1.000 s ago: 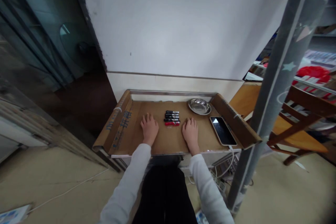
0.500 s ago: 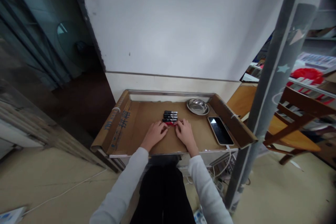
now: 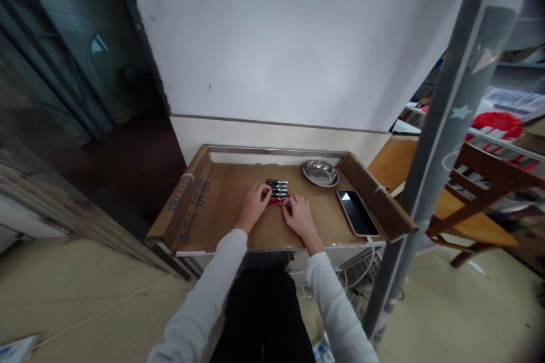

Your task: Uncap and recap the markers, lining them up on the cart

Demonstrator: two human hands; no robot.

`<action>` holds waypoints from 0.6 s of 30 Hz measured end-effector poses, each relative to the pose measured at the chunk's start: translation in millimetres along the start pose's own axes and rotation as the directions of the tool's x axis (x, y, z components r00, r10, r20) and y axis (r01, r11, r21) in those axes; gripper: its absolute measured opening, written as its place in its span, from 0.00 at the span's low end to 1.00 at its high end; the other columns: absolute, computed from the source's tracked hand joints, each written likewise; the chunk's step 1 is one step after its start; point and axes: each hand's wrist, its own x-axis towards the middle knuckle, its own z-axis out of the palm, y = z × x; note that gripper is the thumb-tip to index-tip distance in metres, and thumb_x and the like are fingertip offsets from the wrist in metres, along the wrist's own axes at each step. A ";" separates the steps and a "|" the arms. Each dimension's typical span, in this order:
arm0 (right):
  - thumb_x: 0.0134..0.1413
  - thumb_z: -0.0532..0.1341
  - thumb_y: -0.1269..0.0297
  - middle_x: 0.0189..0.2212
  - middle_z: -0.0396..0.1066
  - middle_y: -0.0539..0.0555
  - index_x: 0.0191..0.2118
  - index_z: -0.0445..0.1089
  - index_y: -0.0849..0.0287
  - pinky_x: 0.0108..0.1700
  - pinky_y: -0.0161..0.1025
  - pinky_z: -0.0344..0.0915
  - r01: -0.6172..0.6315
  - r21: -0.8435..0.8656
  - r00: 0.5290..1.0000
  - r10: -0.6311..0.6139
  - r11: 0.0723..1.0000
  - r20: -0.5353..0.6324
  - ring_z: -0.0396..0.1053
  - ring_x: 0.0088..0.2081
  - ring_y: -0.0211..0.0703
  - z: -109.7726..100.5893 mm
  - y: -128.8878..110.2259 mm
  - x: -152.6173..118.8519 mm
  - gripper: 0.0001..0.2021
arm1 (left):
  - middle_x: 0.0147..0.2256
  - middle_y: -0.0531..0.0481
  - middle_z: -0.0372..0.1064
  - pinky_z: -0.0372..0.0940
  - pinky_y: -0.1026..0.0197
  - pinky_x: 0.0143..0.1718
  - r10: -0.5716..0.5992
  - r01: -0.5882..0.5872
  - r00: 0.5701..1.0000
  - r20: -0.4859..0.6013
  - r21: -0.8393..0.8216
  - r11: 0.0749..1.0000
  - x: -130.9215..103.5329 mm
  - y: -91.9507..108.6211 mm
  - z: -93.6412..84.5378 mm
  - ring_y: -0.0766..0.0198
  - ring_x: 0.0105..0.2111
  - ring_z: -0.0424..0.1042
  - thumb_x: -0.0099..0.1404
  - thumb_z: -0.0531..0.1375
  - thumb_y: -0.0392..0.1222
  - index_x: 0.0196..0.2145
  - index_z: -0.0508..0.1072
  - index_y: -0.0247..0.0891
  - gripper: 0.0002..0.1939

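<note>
Several black marker pens point(image 3: 279, 188) lie side by side in a stack-like row on the cardboard tray point(image 3: 225, 204). A red marker pen point(image 3: 276, 201) lies along the near side of the row. My left hand point(image 3: 254, 204) has its thumb and fingers closed at the left ends of the black pens, hiding those ends. With bent fingers, my right hand point(image 3: 299, 215) pinches at the right end of the red pen, its wrist over the tray's near edge.
To the right stand a round steel dish point(image 3: 321, 173) and, nearer, a phone point(image 3: 357, 212) with a white cable point(image 3: 371, 255). Cardboard walls flank the tray. A grey post point(image 3: 426, 170) rises at the right, before a wooden chair point(image 3: 477, 227). A white board point(image 3: 289, 39) is behind.
My left hand has moved up and slightly right, from the red pen's left end to the black pens' left ends. The right hand has stayed nearly in place by the red pen.
</note>
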 end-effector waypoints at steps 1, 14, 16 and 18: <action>0.57 0.51 0.64 0.36 0.67 0.55 0.37 0.65 0.57 0.42 0.39 0.54 0.003 0.023 1.000 -0.002 1.000 -0.019 0.61 0.40 0.45 -0.5 0.1 1.6 0.08 | 0.36 0.50 0.66 0.62 0.61 0.41 -0.009 0.009 1.000 -0.006 -0.011 1.000 -0.2 -1.0 -0.5 0.65 0.37 0.67 0.64 0.52 0.38 0.38 0.68 0.39 0.07; 0.63 0.45 0.62 0.39 0.69 0.57 0.42 0.65 0.59 0.44 0.39 0.56 0.041 0.157 0.995 -0.026 0.987 -0.094 0.64 0.41 0.44 2.0 -1.3 14.4 0.14 | 0.35 0.50 0.65 0.61 0.62 0.42 0.065 -0.060 0.994 0.083 -0.062 0.996 -4.0 2.2 -3.3 0.65 0.37 0.66 0.66 0.51 0.41 0.38 0.67 0.39 0.08; 0.63 0.44 0.62 0.39 0.70 0.56 0.42 0.65 0.59 0.44 0.39 0.56 0.051 0.160 0.997 -0.041 0.986 -0.067 0.65 0.41 0.44 0.3 -2.5 13.7 0.14 | 0.36 0.51 0.65 0.61 0.62 0.42 0.087 -0.079 0.990 0.108 -0.075 0.994 -4.5 2.6 -3.9 0.65 0.38 0.66 0.66 0.51 0.41 0.38 0.68 0.39 0.08; 0.63 0.44 0.62 0.39 0.69 0.56 0.43 0.66 0.59 0.44 0.38 0.57 0.079 0.173 0.996 -0.071 0.982 -0.055 0.65 0.41 0.44 -1.1 -3.5 13.4 0.15 | 0.37 0.50 0.65 0.61 0.62 0.43 0.105 -0.094 0.985 0.136 -0.079 0.992 -5.0 2.5 -4.0 0.65 0.38 0.66 0.65 0.51 0.41 0.38 0.68 0.40 0.07</action>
